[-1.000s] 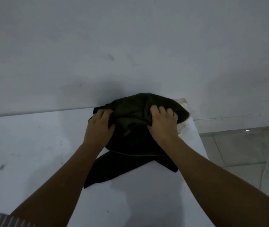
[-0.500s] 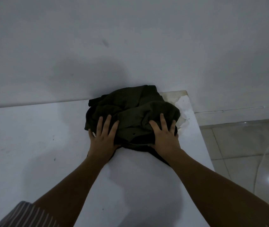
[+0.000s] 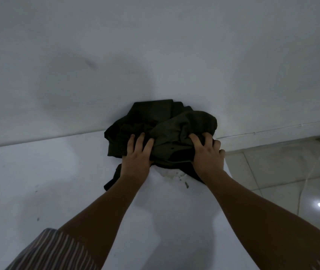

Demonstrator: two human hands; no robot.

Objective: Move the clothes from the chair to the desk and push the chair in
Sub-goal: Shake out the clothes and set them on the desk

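White desk: left hand lay flat on clothes; right hand clutched them at the 3 o'clock edge, where the bundle risked sliding off.

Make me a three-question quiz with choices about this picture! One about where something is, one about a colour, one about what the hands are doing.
1. Where are the clothes?
A. on the desk by the wall
B. on the floor
C. on a chair

2. What colour are the clothes?
A. bright red
B. dark green
C. yellow

3. What are the hands doing?
A. hanging at the sides
B. both pressing on the clothes
C. holding a cup

Answers: 1 A, the pile sits on the white desk against the wall. 2 B, the cloth looks dark olive. 3 B, the left hand and right hand both rest on it.
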